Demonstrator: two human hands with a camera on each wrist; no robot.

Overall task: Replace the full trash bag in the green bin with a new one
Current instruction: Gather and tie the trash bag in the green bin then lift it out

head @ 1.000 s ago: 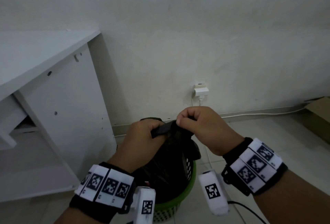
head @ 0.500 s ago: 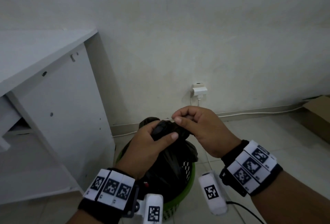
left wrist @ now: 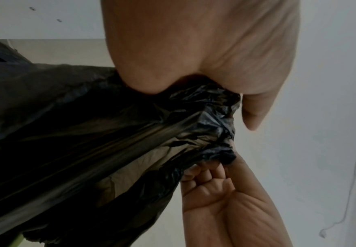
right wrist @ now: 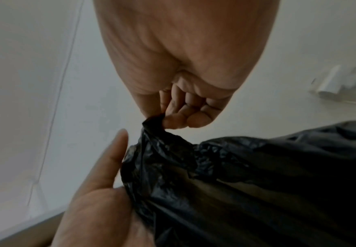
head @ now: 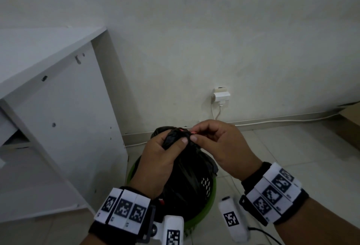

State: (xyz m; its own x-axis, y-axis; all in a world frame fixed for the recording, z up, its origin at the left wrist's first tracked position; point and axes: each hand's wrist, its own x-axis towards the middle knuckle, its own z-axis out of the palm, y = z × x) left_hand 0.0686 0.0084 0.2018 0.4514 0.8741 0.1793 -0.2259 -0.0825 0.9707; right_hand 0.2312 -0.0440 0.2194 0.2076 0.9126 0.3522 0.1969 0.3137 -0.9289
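A full black trash bag (head: 187, 176) stands in the green bin (head: 209, 203) on the floor. Its top is gathered into a bunched neck (left wrist: 212, 120). My left hand (head: 165, 153) is wrapped round that neck just under the top, thumb across the front. My right hand (head: 216, 143) pinches the bag's top edge (right wrist: 153, 123) between thumb and curled fingers; a thin red strip (head: 191, 132) shows at the fingertips. In the right wrist view the left hand (right wrist: 101, 192) lies under the crumpled plastic (right wrist: 246, 183).
A white cabinet (head: 58, 127) stands close on the left of the bin. On the wall behind are a white plug (head: 221, 95) and a cable (head: 282, 121) along the skirting. A cardboard box (head: 350, 120) sits far right. Tiled floor lies to the right.
The left hand has shifted from pinching a flat flap to wrapping round the gathered neck. The right hand has turned to pinch the top edge, where a red strip now shows.
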